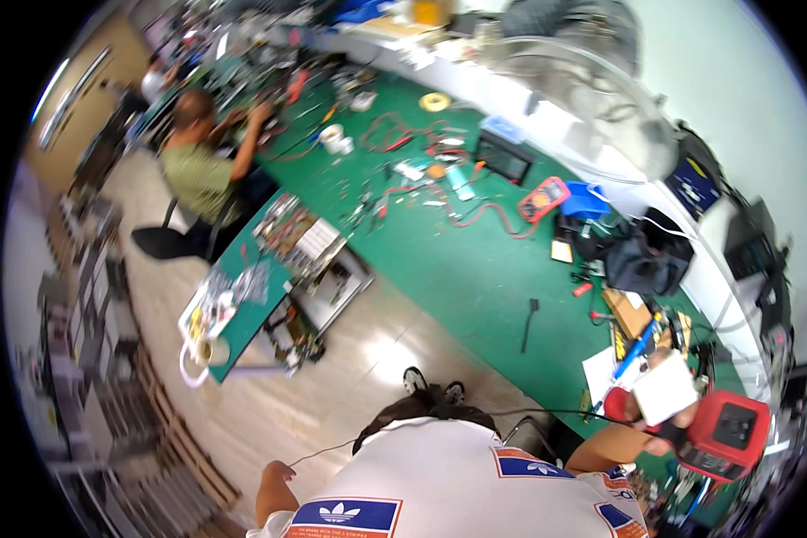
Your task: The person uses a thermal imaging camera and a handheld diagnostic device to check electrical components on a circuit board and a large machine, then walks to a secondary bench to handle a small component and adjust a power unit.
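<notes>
My left hand (pixel 279 472) is low at my left side, its fingers curled. A thin black cable (pixel 354 440) runs from it across my front toward the bench on the right. My right hand (pixel 658 444) is at the lower right, against the left side of a red box-shaped device (pixel 724 437) with a dark panel on top. The right fingers are partly hidden and blurred, so their grip is unclear. Just above them is a white square object (pixel 664 387), with skin-coloured patches at its edges; whose fingers these are, I cannot tell.
The green workbench (pixel 448 260) holds a red multimeter (pixel 543 199), a black brush (pixel 530 325), a black bag (pixel 650 253), a tape roll (pixel 435 102) and scattered leads. A seated person (pixel 204 157) works at the far left. Circuit boards (pixel 298 237) stand at the bench's left edge.
</notes>
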`<state>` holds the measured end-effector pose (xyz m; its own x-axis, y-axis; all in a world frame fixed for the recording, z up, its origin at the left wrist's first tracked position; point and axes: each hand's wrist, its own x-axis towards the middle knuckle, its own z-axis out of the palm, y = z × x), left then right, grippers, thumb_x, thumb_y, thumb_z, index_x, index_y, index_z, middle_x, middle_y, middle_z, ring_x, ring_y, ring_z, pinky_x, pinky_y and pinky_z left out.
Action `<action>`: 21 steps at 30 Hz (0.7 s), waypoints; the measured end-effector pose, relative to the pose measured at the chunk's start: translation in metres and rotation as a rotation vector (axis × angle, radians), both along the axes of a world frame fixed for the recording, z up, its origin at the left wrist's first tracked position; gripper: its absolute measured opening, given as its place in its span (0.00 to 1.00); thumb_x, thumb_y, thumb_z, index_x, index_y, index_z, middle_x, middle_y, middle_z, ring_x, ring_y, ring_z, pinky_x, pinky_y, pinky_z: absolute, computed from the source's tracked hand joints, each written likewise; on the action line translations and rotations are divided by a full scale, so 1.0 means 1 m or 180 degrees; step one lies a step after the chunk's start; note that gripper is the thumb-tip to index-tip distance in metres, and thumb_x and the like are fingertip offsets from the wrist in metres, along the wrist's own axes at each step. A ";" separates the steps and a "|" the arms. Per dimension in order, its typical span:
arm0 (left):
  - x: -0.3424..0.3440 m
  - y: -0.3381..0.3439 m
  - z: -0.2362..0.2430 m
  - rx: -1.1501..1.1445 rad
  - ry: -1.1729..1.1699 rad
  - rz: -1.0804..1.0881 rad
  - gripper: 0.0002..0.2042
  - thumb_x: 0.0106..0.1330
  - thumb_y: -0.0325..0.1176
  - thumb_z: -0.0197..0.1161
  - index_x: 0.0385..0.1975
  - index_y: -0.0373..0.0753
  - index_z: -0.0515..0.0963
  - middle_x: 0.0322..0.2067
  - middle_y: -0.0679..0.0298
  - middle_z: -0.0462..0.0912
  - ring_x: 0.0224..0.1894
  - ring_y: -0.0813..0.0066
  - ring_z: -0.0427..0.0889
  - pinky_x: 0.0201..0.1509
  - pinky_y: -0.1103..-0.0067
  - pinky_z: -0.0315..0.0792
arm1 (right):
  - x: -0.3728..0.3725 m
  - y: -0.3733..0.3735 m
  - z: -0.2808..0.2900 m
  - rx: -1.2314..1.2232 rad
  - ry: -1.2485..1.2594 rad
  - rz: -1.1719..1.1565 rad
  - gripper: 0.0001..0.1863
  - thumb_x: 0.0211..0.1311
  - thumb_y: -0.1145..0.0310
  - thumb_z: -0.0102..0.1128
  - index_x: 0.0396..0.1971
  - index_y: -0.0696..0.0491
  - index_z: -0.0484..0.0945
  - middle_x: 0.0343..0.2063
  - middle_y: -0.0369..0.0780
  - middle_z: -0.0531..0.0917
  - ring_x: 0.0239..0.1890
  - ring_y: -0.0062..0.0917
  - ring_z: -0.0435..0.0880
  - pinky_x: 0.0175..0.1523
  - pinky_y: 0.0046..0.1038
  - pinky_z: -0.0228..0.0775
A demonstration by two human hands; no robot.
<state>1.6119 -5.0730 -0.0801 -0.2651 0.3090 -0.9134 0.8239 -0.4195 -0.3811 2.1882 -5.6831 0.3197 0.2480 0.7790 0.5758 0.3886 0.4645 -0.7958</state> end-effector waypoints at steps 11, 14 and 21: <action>-0.028 -0.054 0.102 0.1422 -0.4112 0.4973 0.12 0.59 0.20 0.50 0.43 0.33 0.70 0.21 0.62 0.72 0.21 0.75 0.70 0.23 0.77 0.69 | -0.085 0.386 -0.116 -0.0841 0.3445 0.1025 0.43 0.43 0.78 0.66 0.64 0.54 0.60 0.44 0.42 0.78 0.35 0.27 0.79 0.42 0.34 0.69; -0.029 -0.064 0.128 0.1134 -0.4574 0.5833 0.12 0.58 0.18 0.46 0.39 0.30 0.76 0.28 0.57 0.79 0.26 0.72 0.76 0.32 0.76 0.75 | -0.145 0.476 -0.123 -0.1509 0.3328 0.1517 0.44 0.44 0.80 0.62 0.67 0.52 0.57 0.30 0.41 0.79 0.35 0.29 0.78 0.43 0.37 0.69; -0.064 -0.070 0.187 0.2614 -0.4833 0.5025 0.10 0.56 0.16 0.57 0.37 0.30 0.78 0.29 0.59 0.82 0.29 0.74 0.81 0.35 0.80 0.76 | -0.279 0.628 -0.137 -0.3081 0.3786 0.2765 0.43 0.45 0.80 0.57 0.67 0.54 0.56 0.29 0.39 0.74 0.37 0.30 0.76 0.47 0.38 0.70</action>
<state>1.5475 -5.1433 0.1074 -0.0809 0.8884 -0.4519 -0.0100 0.4526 0.8917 1.9091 -5.0556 0.1832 -0.4828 0.8232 -0.2989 -0.6351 -0.5641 -0.5277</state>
